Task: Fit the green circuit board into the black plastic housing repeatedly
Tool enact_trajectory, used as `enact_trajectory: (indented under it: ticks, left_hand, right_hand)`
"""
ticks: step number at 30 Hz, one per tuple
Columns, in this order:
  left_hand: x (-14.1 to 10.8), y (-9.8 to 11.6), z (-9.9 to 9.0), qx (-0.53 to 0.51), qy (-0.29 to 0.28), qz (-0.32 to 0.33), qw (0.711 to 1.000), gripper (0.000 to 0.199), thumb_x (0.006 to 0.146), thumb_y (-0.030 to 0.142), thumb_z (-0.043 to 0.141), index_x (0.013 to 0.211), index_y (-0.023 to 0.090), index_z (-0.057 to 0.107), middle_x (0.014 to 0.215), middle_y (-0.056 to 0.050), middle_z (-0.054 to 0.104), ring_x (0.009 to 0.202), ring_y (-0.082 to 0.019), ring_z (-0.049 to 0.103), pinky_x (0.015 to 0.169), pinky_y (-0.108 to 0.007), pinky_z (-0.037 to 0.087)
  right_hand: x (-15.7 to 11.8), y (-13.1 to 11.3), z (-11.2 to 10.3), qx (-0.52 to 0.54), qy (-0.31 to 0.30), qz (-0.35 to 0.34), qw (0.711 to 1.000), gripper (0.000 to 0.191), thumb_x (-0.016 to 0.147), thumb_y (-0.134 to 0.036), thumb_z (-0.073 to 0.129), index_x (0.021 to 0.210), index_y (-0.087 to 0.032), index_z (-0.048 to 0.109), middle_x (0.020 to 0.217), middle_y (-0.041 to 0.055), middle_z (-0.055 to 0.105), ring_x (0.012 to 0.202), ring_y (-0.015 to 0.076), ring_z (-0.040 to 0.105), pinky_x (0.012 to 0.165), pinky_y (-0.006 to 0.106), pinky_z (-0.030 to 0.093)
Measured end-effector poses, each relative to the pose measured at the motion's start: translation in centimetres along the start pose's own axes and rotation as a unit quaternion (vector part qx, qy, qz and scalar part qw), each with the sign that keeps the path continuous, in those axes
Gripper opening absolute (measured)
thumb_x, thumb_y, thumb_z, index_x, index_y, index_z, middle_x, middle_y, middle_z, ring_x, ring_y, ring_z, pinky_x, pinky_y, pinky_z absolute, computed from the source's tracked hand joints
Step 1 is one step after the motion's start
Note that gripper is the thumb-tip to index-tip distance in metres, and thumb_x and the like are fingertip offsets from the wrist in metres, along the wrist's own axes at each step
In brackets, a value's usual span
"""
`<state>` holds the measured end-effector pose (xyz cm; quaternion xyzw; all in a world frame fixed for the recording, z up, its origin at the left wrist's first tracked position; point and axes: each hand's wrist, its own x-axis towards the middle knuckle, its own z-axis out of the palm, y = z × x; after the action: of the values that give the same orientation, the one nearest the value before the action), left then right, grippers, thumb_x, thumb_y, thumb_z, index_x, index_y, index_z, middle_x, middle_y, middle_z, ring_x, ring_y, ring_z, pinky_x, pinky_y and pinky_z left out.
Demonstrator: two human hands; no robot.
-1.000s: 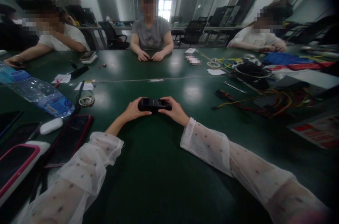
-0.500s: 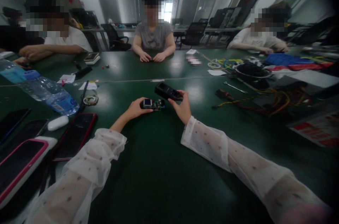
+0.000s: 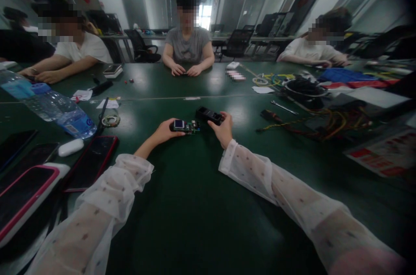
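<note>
My left hand (image 3: 164, 131) is closed on a green circuit board (image 3: 189, 127) with a small screen (image 3: 179, 123) at its left end. Thumb and fingers grip the board's left side, and its right part sticks out free. In my right hand (image 3: 223, 128) is a black plastic housing (image 3: 208, 114), long and box-shaped with openings in its face, pinched at its right end. The housing lies just right of and a little beyond the board, with a small gap between them. Both are over the middle of the green table (image 3: 182, 197).
Phones (image 3: 92, 163), a white earbud case (image 3: 71, 147) and a water bottle (image 3: 65, 112) crowd the left. At the right are a wrench (image 3: 284, 107), tangled wires (image 3: 299, 125) and a printed box (image 3: 386, 153). Several people sit around the table, one (image 3: 187, 45) directly opposite.
The black housing has turned flatter in my right hand and shifted slightly right. My left hand keeps hold of the circuit board, nearly unmoved. The view has shifted slightly.
</note>
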<state>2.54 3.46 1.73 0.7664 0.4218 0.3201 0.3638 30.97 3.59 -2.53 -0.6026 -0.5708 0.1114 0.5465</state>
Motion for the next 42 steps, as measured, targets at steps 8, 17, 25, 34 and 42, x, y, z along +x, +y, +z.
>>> enact_trajectory:
  ticks: [8,17,25,34,42]
  left_hand:
    - [-0.1,0.3,0.0,0.011,-0.001,0.008,1.0,0.053,0.069,0.043,0.081,0.114,0.021,0.063,0.113,-0.008,0.069,0.105,-0.025,0.065,0.095,-0.045,0.048]
    - [-0.1,0.2,-0.1,0.026,-0.009,0.001,1.0,0.056,0.069,0.045,0.08,0.117,0.023,0.062,0.115,-0.007,0.068,0.107,-0.026,0.064,0.096,-0.045,0.047]
    - [-0.1,0.4,-0.2,0.031,-0.012,0.006,0.999,0.057,0.069,0.044,0.08,0.119,0.023,0.061,0.116,-0.007,0.068,0.108,-0.026,0.063,0.098,-0.046,0.046]
    - [0.0,0.2,0.2,0.008,0.007,0.007,1.0,0.063,0.066,0.039,0.082,0.122,0.022,0.059,0.12,-0.01,0.067,0.111,-0.027,0.064,0.099,-0.048,0.046]
    - [0.1,-0.1,0.3,0.012,0.007,0.001,1.0,0.07,0.065,0.04,0.083,0.127,0.02,0.058,0.126,-0.012,0.065,0.115,-0.029,0.062,0.101,-0.049,0.045]
  right_hand:
    - [-0.2,-1.8,-0.6,-0.006,0.008,0.052,0.999,0.061,0.067,-0.031,0.077,0.12,-0.019,0.047,0.119,0.0127,0.052,0.115,0.0312,0.048,0.102,0.052,0.039]
    - [0.2,-1.0,-0.2,0.02,0.023,0.031,0.999,0.05,0.071,-0.031,0.076,0.113,-0.021,0.051,0.112,0.0103,0.057,0.107,0.0296,0.054,0.099,0.054,0.043]
    - [-0.5,-3.5,-0.8,0.16,-0.013,-0.012,0.987,0.055,0.078,-0.046,0.071,0.122,-0.02,0.049,0.118,0.0118,0.059,0.104,0.0259,0.062,0.095,0.047,0.051]
    - [-1.7,-6.2,-1.4,0.155,-0.14,-0.108,0.972,0.055,0.081,-0.054,0.069,0.124,-0.025,0.05,0.12,0.0101,0.059,0.114,0.0272,0.059,0.099,0.048,0.052]
    - [-1.6,-5.9,-1.1,0.186,-0.179,-0.091,0.962,0.055,0.08,-0.055,0.07,0.121,-0.024,0.05,0.118,0.0098,0.06,0.113,0.0267,0.06,0.099,0.047,0.052]
